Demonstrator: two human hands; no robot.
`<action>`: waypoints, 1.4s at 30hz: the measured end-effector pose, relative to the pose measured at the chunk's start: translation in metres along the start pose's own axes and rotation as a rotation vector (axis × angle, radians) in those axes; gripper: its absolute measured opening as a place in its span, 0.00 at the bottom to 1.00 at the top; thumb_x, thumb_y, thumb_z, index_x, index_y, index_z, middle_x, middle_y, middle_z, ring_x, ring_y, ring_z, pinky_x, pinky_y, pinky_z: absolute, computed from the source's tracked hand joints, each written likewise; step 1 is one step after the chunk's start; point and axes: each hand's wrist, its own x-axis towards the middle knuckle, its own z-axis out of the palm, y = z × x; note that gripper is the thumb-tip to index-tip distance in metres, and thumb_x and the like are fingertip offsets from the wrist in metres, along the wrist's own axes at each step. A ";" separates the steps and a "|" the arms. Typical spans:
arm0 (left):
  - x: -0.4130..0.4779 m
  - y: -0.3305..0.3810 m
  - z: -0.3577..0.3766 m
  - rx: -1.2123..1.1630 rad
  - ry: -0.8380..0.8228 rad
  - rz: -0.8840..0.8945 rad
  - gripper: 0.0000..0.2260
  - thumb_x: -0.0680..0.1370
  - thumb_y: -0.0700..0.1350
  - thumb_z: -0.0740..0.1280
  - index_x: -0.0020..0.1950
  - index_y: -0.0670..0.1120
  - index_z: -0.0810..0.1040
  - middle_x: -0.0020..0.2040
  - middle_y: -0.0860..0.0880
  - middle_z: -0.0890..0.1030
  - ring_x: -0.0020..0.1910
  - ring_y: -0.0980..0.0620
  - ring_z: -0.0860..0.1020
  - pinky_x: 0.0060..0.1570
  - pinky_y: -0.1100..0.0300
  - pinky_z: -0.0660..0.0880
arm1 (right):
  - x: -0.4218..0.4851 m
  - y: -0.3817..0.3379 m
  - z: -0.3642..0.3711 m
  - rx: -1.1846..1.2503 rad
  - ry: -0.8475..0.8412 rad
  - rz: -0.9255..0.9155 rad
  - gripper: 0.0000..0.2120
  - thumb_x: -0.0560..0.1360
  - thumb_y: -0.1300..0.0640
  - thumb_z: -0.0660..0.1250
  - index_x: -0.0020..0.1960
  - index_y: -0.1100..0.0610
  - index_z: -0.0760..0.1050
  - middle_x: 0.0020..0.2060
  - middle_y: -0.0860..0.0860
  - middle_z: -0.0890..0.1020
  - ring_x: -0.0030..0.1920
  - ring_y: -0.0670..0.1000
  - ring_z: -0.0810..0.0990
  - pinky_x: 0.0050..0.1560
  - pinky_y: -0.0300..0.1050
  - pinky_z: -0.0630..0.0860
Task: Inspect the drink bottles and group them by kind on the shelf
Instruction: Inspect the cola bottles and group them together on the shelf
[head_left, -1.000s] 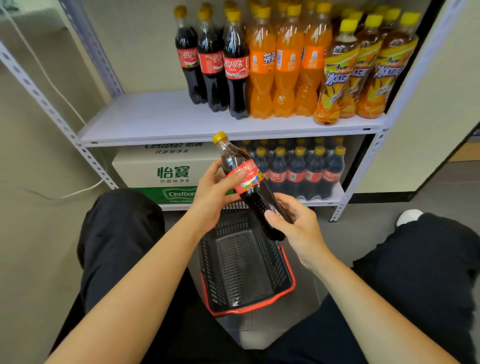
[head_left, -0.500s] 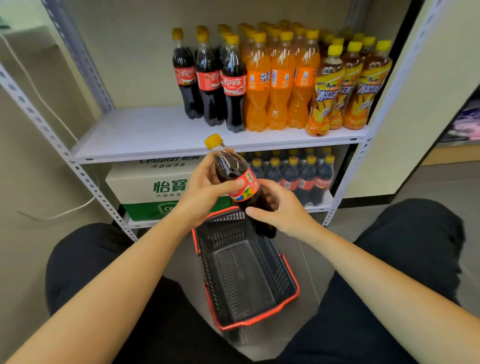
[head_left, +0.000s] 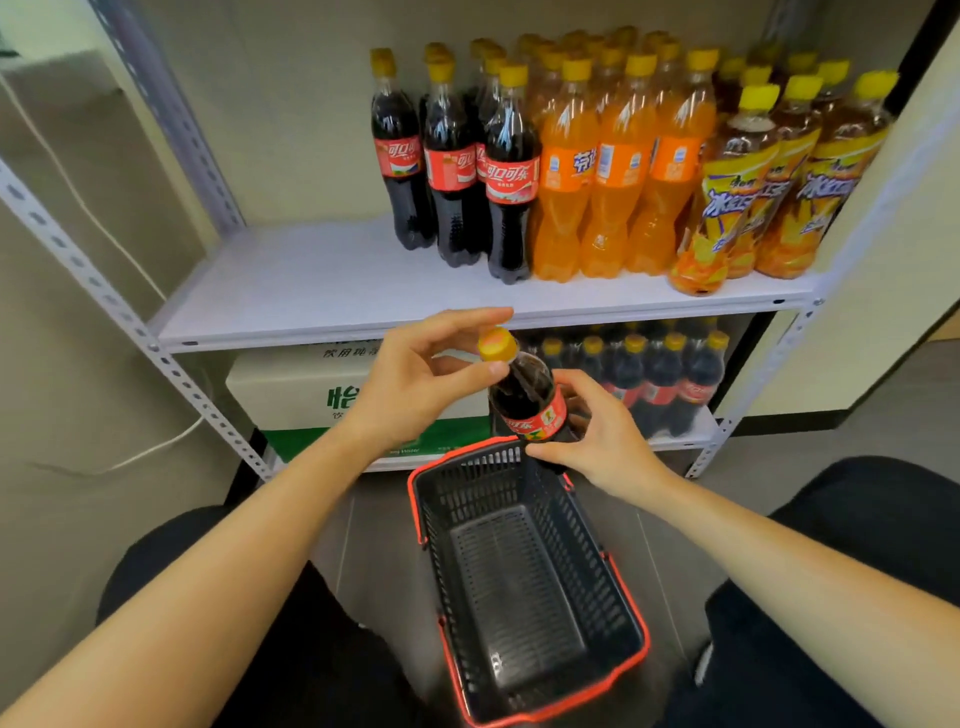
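Down at six o'clock we see a black basket (head_left: 644, 639), its mesh floor showing. Up at twelve, the shelf (head_left: 322, 291) carries cola bottles (head_left: 452, 171), orange soda bottles (head_left: 613, 171) at one and tea bottles (head_left: 737, 192) at two. Over the basket's far rim, our right hand (head_left: 602, 441) grips a tilted bottle (head_left: 527, 395) at its label, and our left hand (head_left: 415, 379) curls round its cap.

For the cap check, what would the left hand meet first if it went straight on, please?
Probably the yellow cap of the cola bottle, between forefinger and thumb of the left hand; depth unclear.
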 end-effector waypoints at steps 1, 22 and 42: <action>0.007 -0.005 0.000 0.020 -0.012 0.004 0.18 0.75 0.35 0.74 0.63 0.48 0.81 0.53 0.45 0.84 0.53 0.51 0.82 0.53 0.59 0.80 | 0.006 0.007 0.000 -0.006 0.008 -0.002 0.33 0.67 0.63 0.83 0.66 0.49 0.73 0.57 0.47 0.82 0.57 0.42 0.81 0.57 0.34 0.76; 0.033 -0.055 0.014 -0.201 0.187 -0.119 0.13 0.79 0.33 0.70 0.60 0.47 0.84 0.58 0.46 0.85 0.59 0.46 0.81 0.60 0.53 0.78 | 0.042 0.040 -0.020 0.038 -0.108 0.086 0.33 0.66 0.60 0.83 0.68 0.52 0.75 0.58 0.48 0.84 0.56 0.51 0.84 0.62 0.56 0.79; -0.032 -0.084 0.038 0.155 -0.029 -0.255 0.34 0.69 0.49 0.82 0.72 0.52 0.72 0.66 0.58 0.78 0.61 0.55 0.80 0.63 0.52 0.78 | 0.024 -0.002 0.004 0.771 0.122 0.343 0.25 0.71 0.50 0.74 0.66 0.56 0.76 0.59 0.54 0.85 0.59 0.56 0.85 0.52 0.53 0.84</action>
